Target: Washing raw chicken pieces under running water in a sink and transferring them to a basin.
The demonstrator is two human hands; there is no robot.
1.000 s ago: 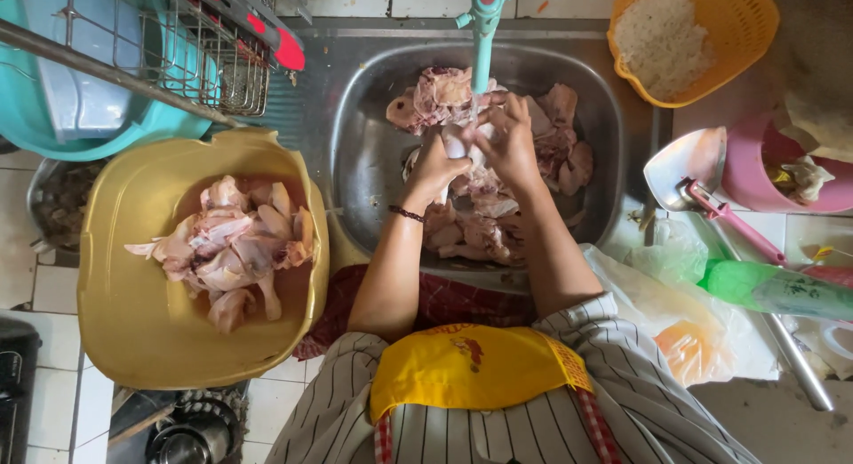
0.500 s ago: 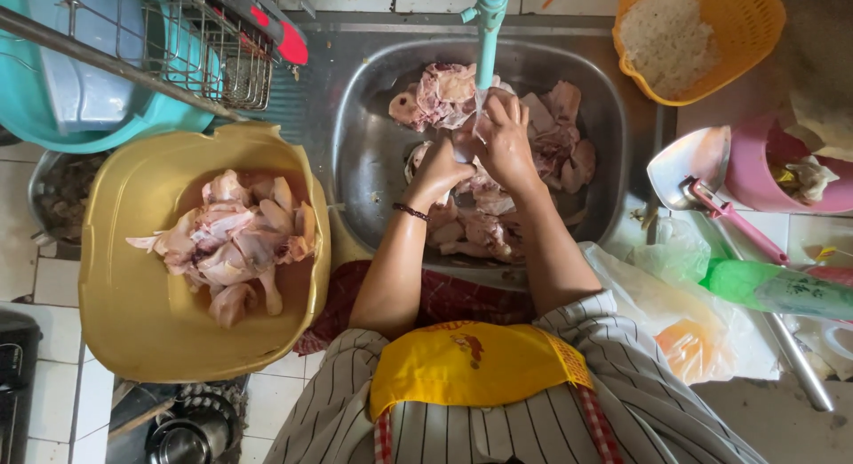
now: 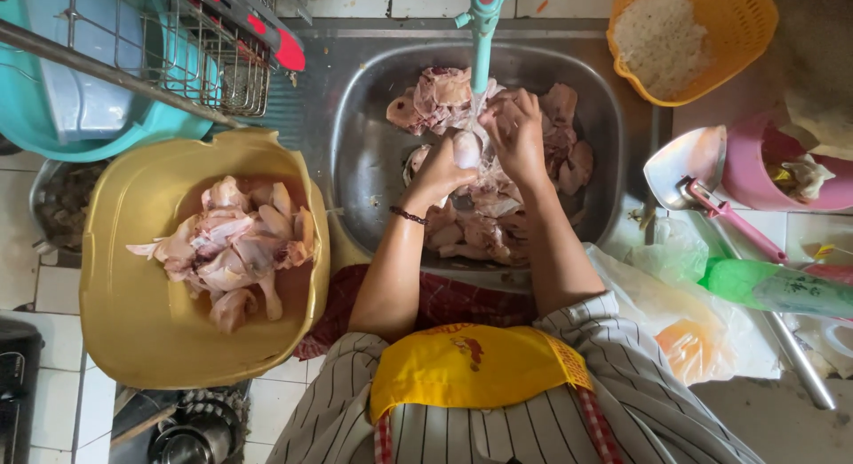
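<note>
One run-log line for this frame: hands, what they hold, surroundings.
left hand: on chicken piece | right hand: same piece | under tap, over sink | yellow basin: more chicken

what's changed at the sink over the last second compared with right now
Little has changed. Both hands, the left hand and the right hand, have stayed over the metal sink, working the same piece of raw chicken under the teal tap, shifting only slightly. The yellow basin of chicken pieces, orange basket and pink-handled scoop have not moved.
</note>
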